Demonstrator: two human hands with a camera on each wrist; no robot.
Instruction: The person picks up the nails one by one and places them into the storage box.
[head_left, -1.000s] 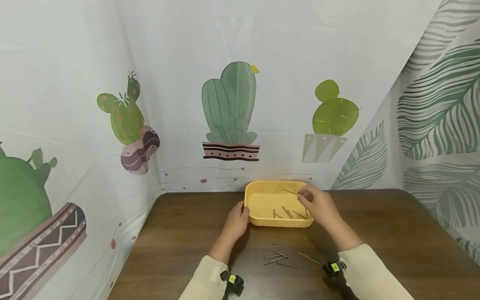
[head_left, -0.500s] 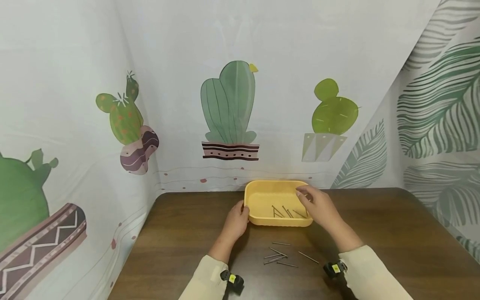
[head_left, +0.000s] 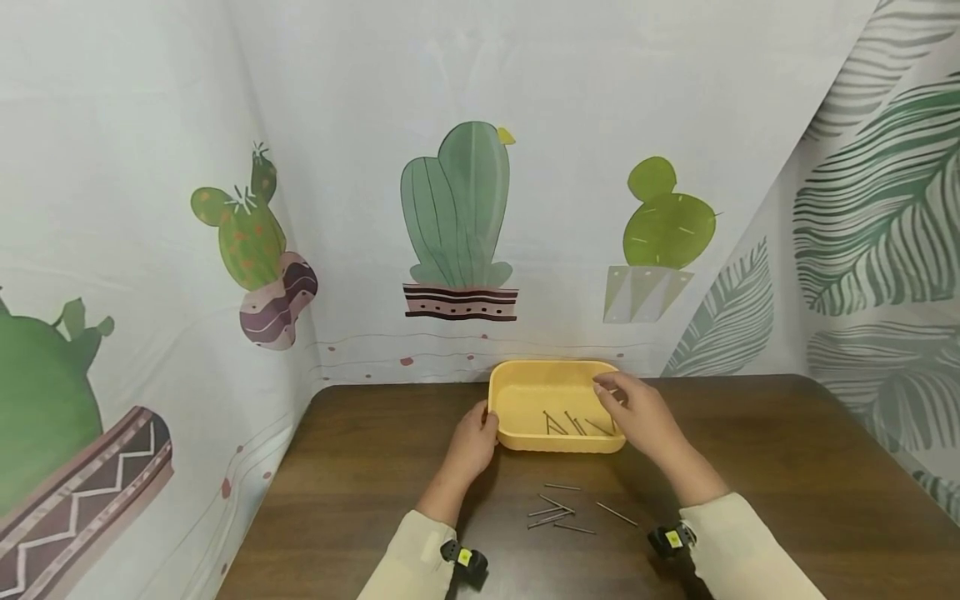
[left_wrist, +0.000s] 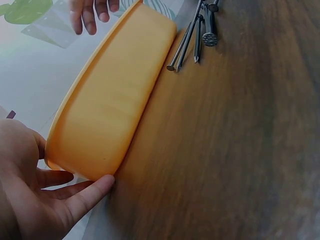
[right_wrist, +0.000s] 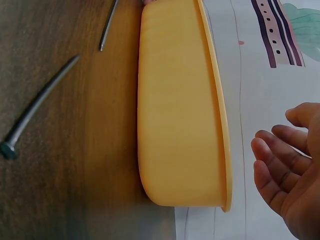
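Note:
A yellow plastic tray [head_left: 558, 444] stands at the table's far edge with several nails [head_left: 576, 423] lying loose inside. My left hand [head_left: 474, 437] holds its left end; in the left wrist view that hand's fingers [left_wrist: 90, 197] lie against the end wall. Above the tray's right side hovers my right hand [head_left: 636, 410], fingers loosely bent and nothing between them. In the right wrist view, the right hand [right_wrist: 292, 165] is apart from the tray wall [right_wrist: 180, 110]. Several more nails [head_left: 551, 510] lie on the table in front of the tray, one nail [head_left: 617, 515] off to the right.
The brown wooden table [head_left: 360, 500] carries all of this. Right behind the tray hangs a white cloth [head_left: 352, 250] printed with cacti. Black wrist cameras [head_left: 468, 564] are strapped at both sleeves.
The right hand has let go of a nail, which dropped into the tray among the others. Its fingers are now parted. The left hand and tray stay put.

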